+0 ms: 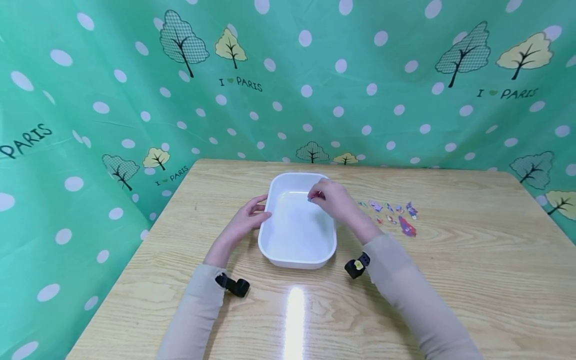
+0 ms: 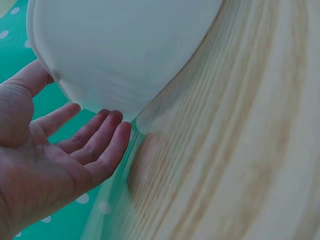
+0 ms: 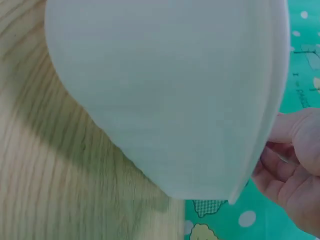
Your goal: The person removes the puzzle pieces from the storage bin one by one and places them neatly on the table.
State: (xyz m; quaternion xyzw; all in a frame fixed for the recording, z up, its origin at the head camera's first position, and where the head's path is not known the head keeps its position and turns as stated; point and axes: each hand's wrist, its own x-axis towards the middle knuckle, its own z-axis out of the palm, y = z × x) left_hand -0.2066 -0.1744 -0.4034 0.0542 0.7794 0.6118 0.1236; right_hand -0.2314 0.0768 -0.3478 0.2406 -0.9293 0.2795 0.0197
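Observation:
A white plastic tub (image 1: 298, 230) stands on the table, its inner floor bare where visible. My left hand (image 1: 246, 218) rests against its left side. In the left wrist view, that hand's thumb touches the rim and its loosely bent fingers (image 2: 107, 150) lie along the outer wall. Over the tub's far right part is my right hand (image 1: 332, 199), its fingertips pinching a small dark bluish piece (image 1: 310, 199), too small to make out. In the right wrist view the tub's wall hides the fingertips of the right hand (image 3: 295, 165).
Right of the tub lie several small colourful flat cutouts, among them a purple one (image 1: 375, 205) and a larger red and purple one (image 1: 407, 226). Behind the wooden table (image 1: 472, 260) hangs a green dotted cloth (image 1: 279, 130). A bright reflection shows in front of the tub.

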